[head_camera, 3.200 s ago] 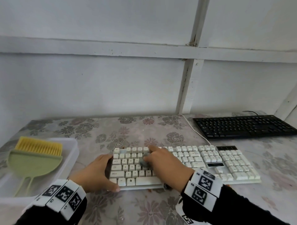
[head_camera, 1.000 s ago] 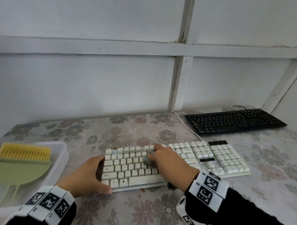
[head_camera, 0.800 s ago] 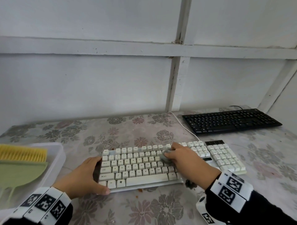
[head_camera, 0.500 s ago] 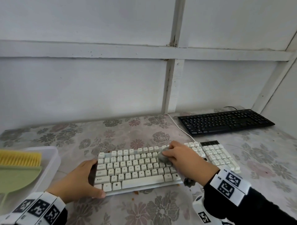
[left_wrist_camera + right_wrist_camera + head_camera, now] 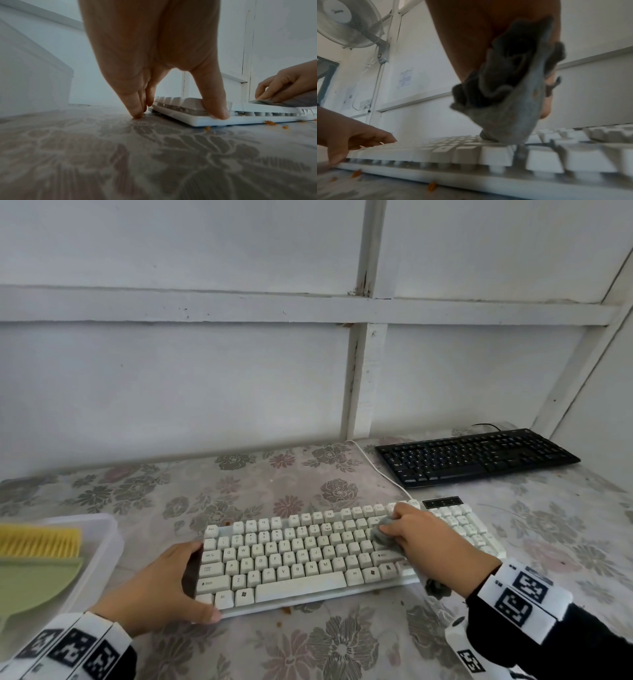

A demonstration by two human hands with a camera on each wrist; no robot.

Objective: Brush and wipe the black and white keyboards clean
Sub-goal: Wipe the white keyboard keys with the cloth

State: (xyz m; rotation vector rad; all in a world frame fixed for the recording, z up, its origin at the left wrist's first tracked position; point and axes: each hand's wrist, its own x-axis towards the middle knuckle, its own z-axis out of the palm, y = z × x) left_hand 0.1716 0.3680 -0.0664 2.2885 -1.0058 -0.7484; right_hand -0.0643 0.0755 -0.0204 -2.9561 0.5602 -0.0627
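The white keyboard (image 5: pixel 342 553) lies at the near middle of the table (image 5: pixel 239 484); the black keyboard (image 5: pixel 476 457) lies at the far right, apart from it.

Head view: the left hand (image 5: pixel 161 587) braces the white keyboard's left end. The right hand (image 5: pixel 428 542) presses a grey cloth (image 5: pixel 383 534) onto the keys right of centre.

Left wrist view: the thumb (image 5: pixel 216 106) rests on the keyboard's front corner; the fingers (image 5: pixel 135 106) touch the table beside its left end. Orange crumbs (image 5: pixel 271 122) lie along the front edge.

Right wrist view: the right hand's fingers are curled round the bunched cloth, which carries orange specks. A wall fan (image 5: pixel 349 23) is mounted high at left.

A brush (image 5: pixel 37 563) lies in a clear tray (image 5: pixel 106 546) at the left. The table carries a floral cover. The wall (image 5: pixel 171 388) is white panelling.
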